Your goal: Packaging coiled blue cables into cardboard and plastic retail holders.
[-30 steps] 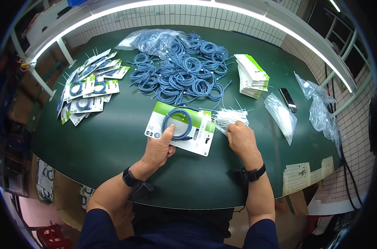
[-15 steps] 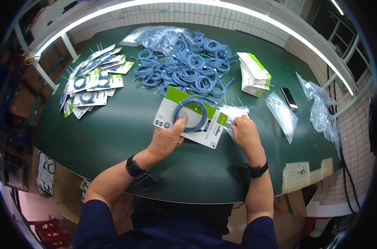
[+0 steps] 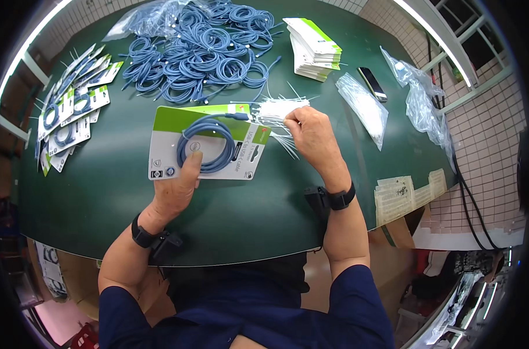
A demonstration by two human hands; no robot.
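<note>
My left hand [image 3: 176,191] holds a green-and-white packaging card [image 3: 164,145] by its near edge, with the thumb on the front and the other fingers behind. On the card lies a coiled blue cable [image 3: 227,154], its loop around my thumb tip. To the right, a loose pile of white cable ties [image 3: 279,109] lies on the table, partly behind the card's right corner. My right hand [image 3: 315,139] is at the pile's right side, thumb and forefinger pinched on a cable tie, of which little shows.
Many coiled blue cables [image 3: 212,67] are heaped at the back. Carded cables [image 3: 63,136] are piled at the left. Right of the heap are stacked cards [image 3: 314,49], a bag of ties [image 3: 366,113], a phone [image 3: 372,83] and crumpled plastic [image 3: 424,107]. Paper sheets [image 3: 394,200] lie on the right edge.
The view has shifted, so the table stands higher and further left in it. The card has turned more level in my left hand. My right hand stays at the cable ties, fingers pinched.
</note>
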